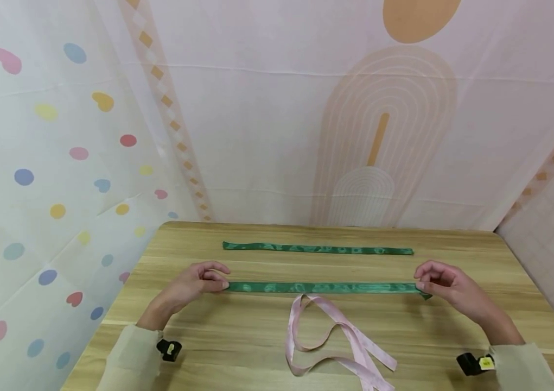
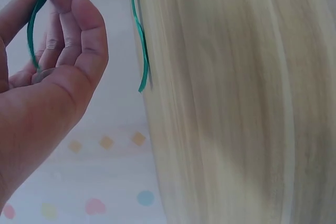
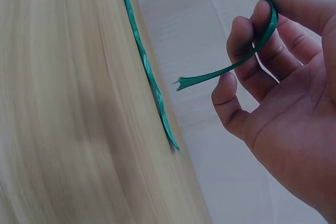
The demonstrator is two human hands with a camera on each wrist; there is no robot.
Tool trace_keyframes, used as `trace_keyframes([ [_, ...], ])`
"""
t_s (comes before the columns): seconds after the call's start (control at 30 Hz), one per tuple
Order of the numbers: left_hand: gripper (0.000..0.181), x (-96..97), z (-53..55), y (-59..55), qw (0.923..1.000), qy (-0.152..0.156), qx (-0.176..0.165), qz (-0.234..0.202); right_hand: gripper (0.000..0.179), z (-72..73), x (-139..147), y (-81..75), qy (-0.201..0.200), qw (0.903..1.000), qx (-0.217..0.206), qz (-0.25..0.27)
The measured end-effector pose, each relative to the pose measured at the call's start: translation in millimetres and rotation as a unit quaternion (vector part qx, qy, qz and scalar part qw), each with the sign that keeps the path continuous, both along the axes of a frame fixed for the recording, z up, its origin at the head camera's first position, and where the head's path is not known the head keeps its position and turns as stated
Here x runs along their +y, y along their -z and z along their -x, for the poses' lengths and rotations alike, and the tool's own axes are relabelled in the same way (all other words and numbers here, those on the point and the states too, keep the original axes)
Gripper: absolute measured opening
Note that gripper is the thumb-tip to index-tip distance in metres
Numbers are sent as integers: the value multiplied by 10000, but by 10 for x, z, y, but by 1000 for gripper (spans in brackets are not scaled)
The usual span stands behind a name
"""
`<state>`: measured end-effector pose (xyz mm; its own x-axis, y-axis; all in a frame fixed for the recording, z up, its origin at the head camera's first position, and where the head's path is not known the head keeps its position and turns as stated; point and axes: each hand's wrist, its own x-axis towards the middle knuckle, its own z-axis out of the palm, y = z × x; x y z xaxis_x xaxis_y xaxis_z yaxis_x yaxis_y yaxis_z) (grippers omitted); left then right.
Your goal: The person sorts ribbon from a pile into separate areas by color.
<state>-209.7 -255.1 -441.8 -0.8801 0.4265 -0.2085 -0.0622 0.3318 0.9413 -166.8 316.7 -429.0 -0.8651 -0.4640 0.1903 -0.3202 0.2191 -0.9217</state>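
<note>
Between my two hands a green satin ribbon (image 1: pixel 323 288) is stretched straight above the table. My left hand (image 1: pixel 191 286) pinches its left end between thumb and fingers. At the other end my right hand (image 1: pixel 457 288) pinches it. In the right wrist view, the ribbon's frayed tail (image 3: pixel 202 77) hangs past the fingers. Farther back, a second green ribbon (image 1: pixel 318 248) lies flat, roughly parallel to the held one. A pink ribbon (image 1: pixel 323 347) lies in loose loops on the near side, its upper loop close to the held ribbon's lower edge in the head view.
The wooden table (image 1: pixel 198 353) meets a patterned cloth backdrop (image 1: pixel 257 136) at its far edge. A dotted cloth (image 1: pixel 27 228) hangs along the left side. Black wrist devices are strapped near both sleeves.
</note>
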Motion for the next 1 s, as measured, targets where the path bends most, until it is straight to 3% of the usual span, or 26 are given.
trace_keyframes([
  [0.37,51,-123,5,9,9999,46,-3,-164,19,-27,169,92,277,9994,-175,114],
  [0.67,51,-209,3,39,9997,-174,-52,-141,20,-43,288,190,377,9987,-299,140],
  [1.0,48,-291,16,79,9991,-80,-141,-381,20,-52,357,256,581,9978,-307,64],
])
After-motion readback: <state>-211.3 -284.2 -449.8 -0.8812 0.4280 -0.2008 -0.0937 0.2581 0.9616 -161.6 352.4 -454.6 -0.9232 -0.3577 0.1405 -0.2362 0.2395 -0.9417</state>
